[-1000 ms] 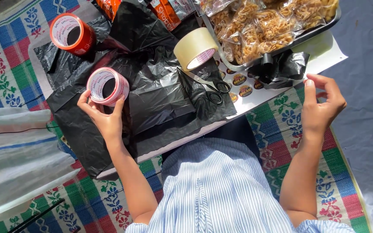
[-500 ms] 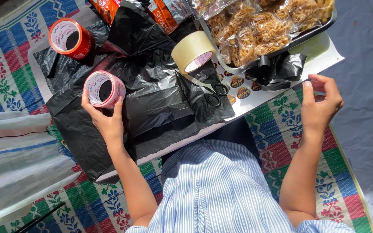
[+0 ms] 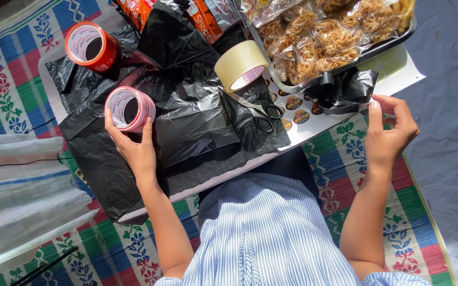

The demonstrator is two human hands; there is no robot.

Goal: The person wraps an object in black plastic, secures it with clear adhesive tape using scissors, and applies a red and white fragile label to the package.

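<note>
My left hand (image 3: 133,151) is gripping the pink tape roll (image 3: 130,108), fingers wrapping its outer rim; it is sitting upright on the black plastic bags (image 3: 186,127). Judging it light, rigid, best held by the rim. My right hand (image 3: 388,132) is hovering loosely curled, holding nothing. Beyond my left fingers: scissors (image 3: 258,108), a clear tape roll (image 3: 240,66), an orange tape roll (image 3: 91,46), and a tray of snack packets (image 3: 393,39).

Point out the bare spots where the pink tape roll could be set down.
Free: flat black plastic between the left hand and the scissors; white board corner right of the tray. Crowded: around the clear tape roll and stickers.
</note>
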